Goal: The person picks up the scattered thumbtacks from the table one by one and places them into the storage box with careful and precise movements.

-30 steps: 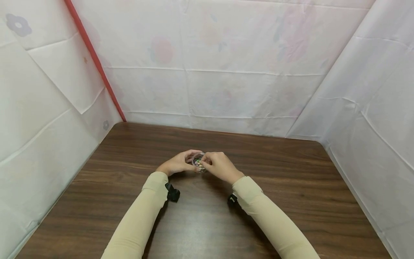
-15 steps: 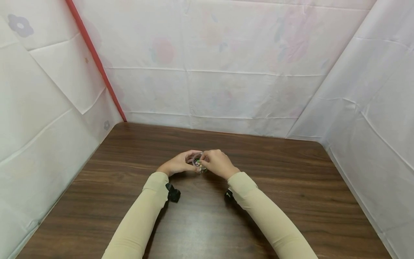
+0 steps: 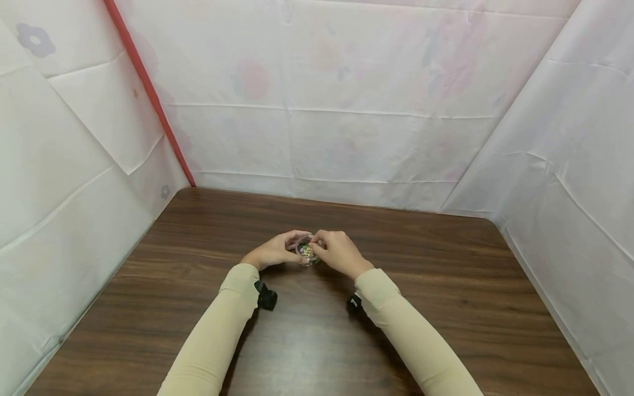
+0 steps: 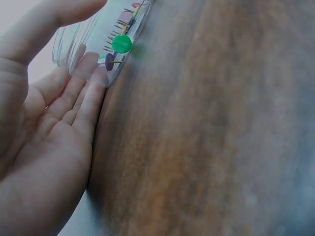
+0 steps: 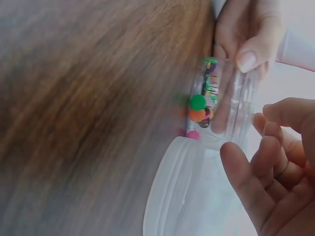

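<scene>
A small clear plastic jar [image 3: 304, 262] stands upright on the table with colourful thumbtacks [image 3: 306, 251] at its bottom. Their round heads include a green thumbtack [image 4: 121, 44] and an orange one [image 5: 197, 115]. My left hand [image 3: 274, 250] holds the jar from the left, thumb on the near side and fingers round the far side. From the right, my right hand [image 3: 340, 253] reaches over the jar's mouth, its fingers bent and fingertips close together at the rim. I cannot tell whether a tack is between those fingertips.
Beside the jar, under my right hand, lies a translucent round plastic piece with a ridged rim [image 5: 170, 191], hidden in the head view. The brown wooden table [image 3: 307, 341] is bordered by white patterned cloth [image 3: 366, 143] at the back and both sides.
My right hand dipped left over the jar, then drew back right; its fingertips now sit slightly higher at the mouth, showing more yellow tacks. My left hand keeps its hold on the jar.
</scene>
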Motion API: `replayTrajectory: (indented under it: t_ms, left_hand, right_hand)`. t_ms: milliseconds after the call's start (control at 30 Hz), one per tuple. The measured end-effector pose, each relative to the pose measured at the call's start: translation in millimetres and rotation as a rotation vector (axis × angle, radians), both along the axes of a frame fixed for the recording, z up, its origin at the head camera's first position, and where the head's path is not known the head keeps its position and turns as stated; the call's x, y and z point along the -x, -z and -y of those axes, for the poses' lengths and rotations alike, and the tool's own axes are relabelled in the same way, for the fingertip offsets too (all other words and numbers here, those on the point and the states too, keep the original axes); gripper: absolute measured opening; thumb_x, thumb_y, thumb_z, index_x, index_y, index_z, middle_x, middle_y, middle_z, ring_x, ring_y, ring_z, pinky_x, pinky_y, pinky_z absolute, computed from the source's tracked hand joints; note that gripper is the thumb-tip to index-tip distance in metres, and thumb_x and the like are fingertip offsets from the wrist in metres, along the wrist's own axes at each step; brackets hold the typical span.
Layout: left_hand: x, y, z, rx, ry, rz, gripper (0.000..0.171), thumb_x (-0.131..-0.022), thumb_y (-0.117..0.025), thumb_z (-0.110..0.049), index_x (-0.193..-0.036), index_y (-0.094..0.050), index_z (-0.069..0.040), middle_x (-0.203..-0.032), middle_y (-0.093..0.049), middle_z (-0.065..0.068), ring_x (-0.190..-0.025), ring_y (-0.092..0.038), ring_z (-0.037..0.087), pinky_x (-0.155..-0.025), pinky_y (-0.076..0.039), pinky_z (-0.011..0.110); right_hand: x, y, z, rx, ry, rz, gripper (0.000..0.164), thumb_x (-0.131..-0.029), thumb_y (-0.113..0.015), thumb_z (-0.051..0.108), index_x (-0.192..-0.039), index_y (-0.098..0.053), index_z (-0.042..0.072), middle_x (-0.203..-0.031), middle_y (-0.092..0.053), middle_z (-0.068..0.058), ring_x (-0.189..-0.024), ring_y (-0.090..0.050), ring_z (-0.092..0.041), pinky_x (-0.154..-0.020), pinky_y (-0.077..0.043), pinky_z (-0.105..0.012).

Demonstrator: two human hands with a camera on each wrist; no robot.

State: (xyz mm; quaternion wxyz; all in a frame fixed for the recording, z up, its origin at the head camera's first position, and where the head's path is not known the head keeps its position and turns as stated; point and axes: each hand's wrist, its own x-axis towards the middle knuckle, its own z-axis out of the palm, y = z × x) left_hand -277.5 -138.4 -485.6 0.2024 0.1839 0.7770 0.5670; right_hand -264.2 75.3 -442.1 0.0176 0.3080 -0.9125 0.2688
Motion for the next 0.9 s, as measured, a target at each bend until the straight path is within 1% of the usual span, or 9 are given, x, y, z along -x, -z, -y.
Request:
replayTrajectory:
  t_ms: [100,267,333,467,600,700,767,900]
  left_hand:
    - [0.1,-0.3,0,0.003,-0.001,-0.002,0.073,-0.075,-0.079,-0.025,-0.138,-0.041,-0.026,-0.143,-0.038,-0.004,-0.132,-0.029,0.017,-0.11,-0.028,0.046]
    - [-0.7,-1.9,0,0.02,-0.01,-0.006,0.075,-0.075,-0.079,-0.026,-0.14,-0.04,-0.026,-0.144,-0.037,-0.004,-0.132,-0.03,0.017,-0.11,-0.03,0.046]
    - [-0.8,-2.1,1,0.011,-0.002,-0.007,0.076,-0.075,-0.079,-0.025,-0.14,-0.04,-0.024,-0.144,-0.038,-0.002,-0.132,-0.03,0.018,-0.109,-0.031,0.047]
    - [-0.1,-1.7,1,-0.015,0.016,-0.01,0.079,-0.076,-0.078,-0.022,-0.143,-0.036,-0.018,-0.142,-0.041,0.001,-0.129,-0.034,0.018,-0.107,-0.034,0.048]
    - [0.5,-0.9,1,-0.028,0.022,-0.013,0.081,-0.077,-0.078,-0.022,-0.144,-0.034,-0.016,-0.141,-0.042,0.0,-0.127,-0.036,0.015,-0.105,-0.036,0.049]
    - [-0.7,-0.5,2,-0.038,0.02,-0.005,0.081,-0.077,-0.077,-0.023,-0.145,-0.033,-0.018,-0.141,-0.041,-0.001,-0.128,-0.035,0.014,-0.105,-0.036,0.048]
    - [-1.6,0.0,3,-0.048,0.01,0.001,0.079,-0.079,-0.075,-0.026,-0.145,-0.032,-0.019,-0.143,-0.039,-0.002,-0.13,-0.033,0.015,-0.106,-0.034,0.05]
    - [-2.7,1.0,4,-0.02,-0.045,0.0,0.07,-0.085,-0.066,-0.042,-0.144,-0.034,-0.024,-0.143,-0.037,-0.005,-0.129,-0.033,0.015,-0.106,-0.032,0.052]
  right_hand:
    - [-5.0,-1.7,-5,0.038,-0.006,-0.006,0.016,-0.095,-0.055,0.025,-0.098,-0.066,0.014,-0.062,-0.057,0.007,-0.044,-0.044,-0.007,-0.04,-0.04,-0.023]
    - [-12.9,-3.1,-13,0.077,-0.01,0.004,0.019,-0.095,-0.053,0.024,-0.1,-0.066,0.012,-0.065,-0.061,0.005,-0.047,-0.047,-0.006,-0.042,-0.042,-0.023]
    - [-16.0,-3.9,-16,0.09,-0.003,0.008,0.019,-0.095,-0.053,0.024,-0.1,-0.067,0.012,-0.065,-0.061,0.006,-0.047,-0.047,-0.006,-0.043,-0.043,-0.024]
    - [-20.5,-6.1,-20,0.108,0.011,-0.021,0.019,-0.095,-0.053,0.024,-0.098,-0.067,0.012,-0.061,-0.058,0.009,-0.046,-0.046,-0.005,-0.043,-0.043,-0.024]
    - [-23.6,-7.4,-24,0.101,0.021,-0.043,0.021,-0.095,-0.052,0.027,-0.097,-0.068,0.013,-0.059,-0.056,0.008,-0.046,-0.044,-0.005,-0.042,-0.041,-0.024]
    - [-26.5,-6.6,-27,0.087,0.02,-0.035,0.021,-0.096,-0.052,0.028,-0.098,-0.067,0.014,-0.059,-0.055,0.007,-0.046,-0.043,-0.006,-0.041,-0.041,-0.024]
    - [-28.3,-5.2,-29,0.075,0.024,-0.034,0.02,-0.096,-0.052,0.028,-0.097,-0.067,0.015,-0.06,-0.055,0.008,-0.047,-0.044,-0.006,-0.042,-0.041,-0.023]
    - [-31.1,-2.1,-32,0.071,0.03,-0.046,0.018,-0.096,-0.052,0.027,-0.096,-0.066,0.017,-0.064,-0.056,0.011,-0.05,-0.046,-0.004,-0.045,-0.043,-0.023]
